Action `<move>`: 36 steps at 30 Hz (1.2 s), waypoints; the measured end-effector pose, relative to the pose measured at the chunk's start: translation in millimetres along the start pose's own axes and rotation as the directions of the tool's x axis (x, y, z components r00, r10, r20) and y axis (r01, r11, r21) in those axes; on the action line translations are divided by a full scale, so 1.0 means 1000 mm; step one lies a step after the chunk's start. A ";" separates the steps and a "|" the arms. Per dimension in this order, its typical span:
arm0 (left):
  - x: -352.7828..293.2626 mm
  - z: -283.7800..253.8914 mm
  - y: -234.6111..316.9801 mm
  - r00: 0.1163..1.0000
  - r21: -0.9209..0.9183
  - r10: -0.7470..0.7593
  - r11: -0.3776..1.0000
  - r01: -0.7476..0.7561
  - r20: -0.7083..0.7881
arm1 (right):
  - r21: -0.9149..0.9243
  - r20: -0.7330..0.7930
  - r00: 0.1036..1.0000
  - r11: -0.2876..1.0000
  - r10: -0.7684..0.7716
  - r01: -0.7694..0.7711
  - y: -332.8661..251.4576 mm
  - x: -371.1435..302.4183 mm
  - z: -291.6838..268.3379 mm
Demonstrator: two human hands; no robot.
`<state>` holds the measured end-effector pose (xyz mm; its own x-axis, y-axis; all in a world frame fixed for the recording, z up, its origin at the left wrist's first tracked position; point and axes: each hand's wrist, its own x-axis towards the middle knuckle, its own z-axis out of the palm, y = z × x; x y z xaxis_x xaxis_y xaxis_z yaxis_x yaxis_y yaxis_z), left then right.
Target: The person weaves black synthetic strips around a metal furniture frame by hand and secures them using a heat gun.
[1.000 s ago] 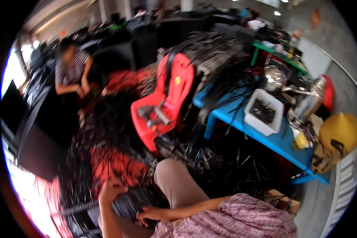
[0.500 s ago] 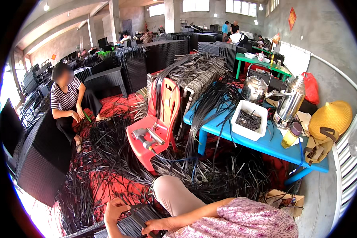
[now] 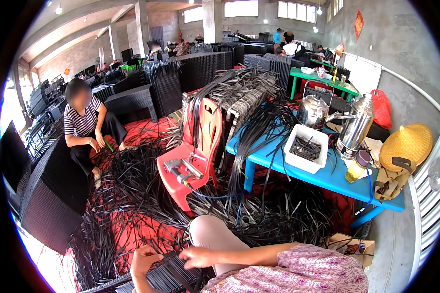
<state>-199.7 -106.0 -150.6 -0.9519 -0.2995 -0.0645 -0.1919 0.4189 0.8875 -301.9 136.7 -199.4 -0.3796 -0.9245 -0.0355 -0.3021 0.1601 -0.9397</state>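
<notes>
At the bottom edge, my left hand (image 3: 143, 261) and my right hand (image 3: 199, 256) both pinch a black flat rattan strip (image 3: 173, 263) stretched between them. The strip lies over a black woven panel (image 3: 156, 281) resting on my lap. My right forearm, in a pink flowered sleeve (image 3: 303, 271), comes in from the lower right. My bent knee (image 3: 212, 234) rises just behind the hands. The lower part of the panel is cut off by the frame.
Loose black strips (image 3: 132, 195) cover the red floor. A red plastic chair (image 3: 195, 156) holds a staple gun (image 3: 181, 172). The blue table (image 3: 278, 161) carries a white tray (image 3: 305, 149), kettle and thermos. A person in a striped shirt (image 3: 83, 124) crouches at left beside black woven furniture (image 3: 49, 195).
The view has steadied and swung, so the hands sit lower in the picture. Both hands stay on the strip; my right hand has shifted slightly right along it.
</notes>
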 end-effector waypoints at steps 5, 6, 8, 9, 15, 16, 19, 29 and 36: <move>-0.003 0.002 0.001 0.998 -0.022 -0.067 0.998 0.067 -0.012 | -0.471 -0.546 0.776 0.882 -0.316 0.028 0.003 -0.022 -0.074; -0.003 0.000 -0.004 0.998 -0.021 -0.060 0.998 0.060 -0.020 | -0.434 -0.609 0.732 0.901 -0.305 0.015 -0.005 -0.028 -0.079; -0.001 -0.001 -0.015 0.999 -0.027 -0.042 0.999 0.042 -0.023 | -0.466 -0.667 0.673 0.884 -0.320 -0.042 -0.003 -0.041 -0.089; 0.000 0.001 -0.014 0.998 -0.058 -0.059 0.997 0.058 -0.016 | -0.475 -0.683 0.663 0.876 -0.308 -0.082 0.009 -0.046 -0.091; -0.003 0.002 0.019 0.998 0.047 -0.066 0.997 0.065 0.006 | -0.390 -0.711 0.694 0.885 -0.112 -0.256 0.044 -0.070 -0.075; -0.003 0.002 0.014 0.998 0.070 -0.061 0.996 0.060 0.003 | -0.345 -0.706 0.704 0.906 -0.080 -0.243 0.049 -0.070 -0.070; 0.000 0.001 -0.005 0.998 -0.010 -0.068 0.998 0.068 0.004 | -0.270 -0.688 0.726 0.927 0.004 -0.260 0.054 -0.070 -0.054; 0.006 -0.001 0.010 0.982 -0.068 -0.177 0.983 0.172 -0.070 | -0.286 -0.743 0.668 0.918 -0.032 -0.275 0.057 -0.061 -0.053; 0.005 0.002 0.037 0.996 0.089 -0.077 0.993 0.073 0.043 | -0.272 -0.743 0.670 0.916 -0.006 -0.294 0.057 -0.067 -0.059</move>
<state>-211.9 -89.7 -119.0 -0.9437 -0.2936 -0.1525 -0.2816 0.4708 0.8361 -345.6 228.6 -230.5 -0.9019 -0.3631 0.2340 -0.4031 0.5128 -0.7579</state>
